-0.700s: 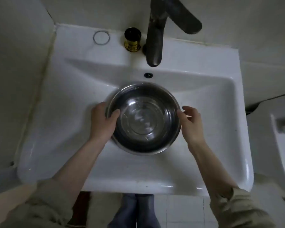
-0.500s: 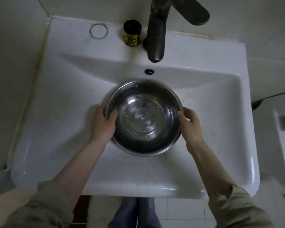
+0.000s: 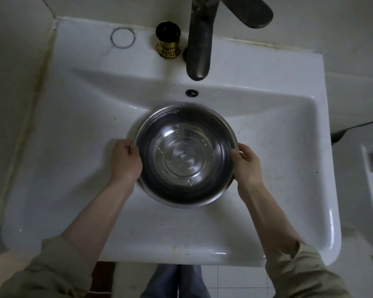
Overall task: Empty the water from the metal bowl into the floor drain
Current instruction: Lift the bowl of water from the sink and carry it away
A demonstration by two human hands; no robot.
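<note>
Early stage: both hands, left hand (image 3: 125, 162) and right hand (image 3: 247, 166), clasp the metal bowl (image 3: 184, 155) rim in the sink (image 3: 73, 147); water seemingly inside, floor drain unseen.

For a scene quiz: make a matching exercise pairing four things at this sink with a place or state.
1. bowl
2. tap
3. gold cup
4. ring mark

a. on the ledge, left of the tap
b. near the ledge's left corner
c. held at the rim by both hands
d. spout above the basin

Pairs: 1-c, 2-d, 3-a, 4-b
</note>
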